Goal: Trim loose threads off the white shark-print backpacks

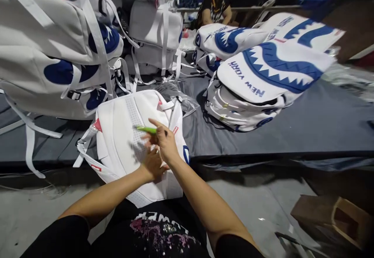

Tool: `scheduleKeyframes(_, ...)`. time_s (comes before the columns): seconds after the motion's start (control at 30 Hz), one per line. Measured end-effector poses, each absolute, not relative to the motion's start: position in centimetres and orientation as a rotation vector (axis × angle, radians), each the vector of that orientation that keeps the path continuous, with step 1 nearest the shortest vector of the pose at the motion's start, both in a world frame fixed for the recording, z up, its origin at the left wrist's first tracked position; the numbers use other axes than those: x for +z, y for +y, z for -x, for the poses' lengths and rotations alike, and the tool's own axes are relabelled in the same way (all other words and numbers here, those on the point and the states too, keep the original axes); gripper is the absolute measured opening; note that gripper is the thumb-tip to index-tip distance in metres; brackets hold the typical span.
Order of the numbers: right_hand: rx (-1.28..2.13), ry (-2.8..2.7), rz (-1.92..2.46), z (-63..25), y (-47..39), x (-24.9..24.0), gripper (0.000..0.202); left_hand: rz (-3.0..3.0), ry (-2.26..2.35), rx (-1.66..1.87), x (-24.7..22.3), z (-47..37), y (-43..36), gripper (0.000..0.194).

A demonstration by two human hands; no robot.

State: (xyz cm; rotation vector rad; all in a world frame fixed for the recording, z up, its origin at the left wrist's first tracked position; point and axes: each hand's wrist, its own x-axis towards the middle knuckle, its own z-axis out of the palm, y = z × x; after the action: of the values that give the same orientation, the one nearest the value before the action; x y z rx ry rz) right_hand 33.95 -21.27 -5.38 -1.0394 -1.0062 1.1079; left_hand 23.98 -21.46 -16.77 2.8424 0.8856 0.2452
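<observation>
A white backpack [117, 145] lies on the table edge in front of me, its strap side and dotted mesh panel facing up. My right hand [167, 143] is closed around a slim bright green tool [147, 129], its thin end pointing left over the mesh strip. Blur hides whether it is a pen or a small cutter. One finger of that hand stretches out above the tool. My left hand [154, 163] rests on the backpack just below, with its fingers apart and partly behind the right hand.
White backpacks [58, 47] are piled at the left. Another stack with blue shark-teeth prints and NEW YORK lettering [274, 71] stands on the dark-covered table [330, 121] at the right. Behind it sits a person [214, 10]. A cardboard box [315, 211] is on the floor.
</observation>
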Motion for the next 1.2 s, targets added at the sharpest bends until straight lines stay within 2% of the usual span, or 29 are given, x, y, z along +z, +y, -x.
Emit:
scheduleKeyframes(0.07,0.846,-1.173,0.977,-33.3,-19.2,-7.2,0.061,-2.852,0.682,0.186,-17.6,-24.2,-22.5,0.069)
scheduleKeyframes(0.17,0.254,-1.551,1.054,-35.8,-19.9,-10.7,0.034,-2.814,0.421,0.207,-17.9,-23.4,-23.5,0.073)
scheduleKeyframes(0.27,-0.104,-1.61,1.209,-38.9,-23.5,-14.2,0.047,-2.785,0.212,0.318,-16.2,-22.0,-22.3,0.06)
scheduleKeyframes(0.33,-0.148,-1.554,1.259,-39.6,-25.7,-15.9,0.059,-2.811,0.174,0.45,-13.9,-21.6,-19.8,0.043)
scheduleKeyframes(0.4,-0.158,-1.508,1.245,-39.3,-26.8,-17.2,0.064,-2.902,0.341,0.596,-11.0,-22.6,-16.2,0.037)
scheduleKeyframes(0.47,-0.17,-1.472,1.236,-38.7,-26.8,-17.8,0.066,-3.07,0.481,0.575,-7.9,-24.7,-12.3,0.04)
scheduleKeyframes(0.6,-0.158,-1.49,1.251,-38.4,-26.2,-17.9,0.066,-3.306,0.345,-0.038,-4.1,-29.6,-7.6,0.06)
scheduleKeyframes(0.67,-0.164,-1.489,1.249,-38.6,-26.2,-17.8,0.066,-3.326,0.311,-0.226,-3.3,-30.9,-7.1,0.06)
scheduleKeyframes(0.83,-0.212,-1.461,1.219,-38.9,-26.3,-18.1,0.068,-3.295,0.219,-0.26,-2.3,-30.6,-7.0,0.049)
scheduleKeyframes(1.03,-0.164,-1.478,1.197,-38.9,-26.2,-18.2,0.071,-3.262,0.398,-0.346,0.2,-29.9,-4.0,0.07)
scheduleKeyframes(1.2,-0.158,-1.489,1.206,-38.7,-26.2,-18.2,0.073,-3.276,0.448,-0.251,2.2,-29.0,-1.8,0.073)
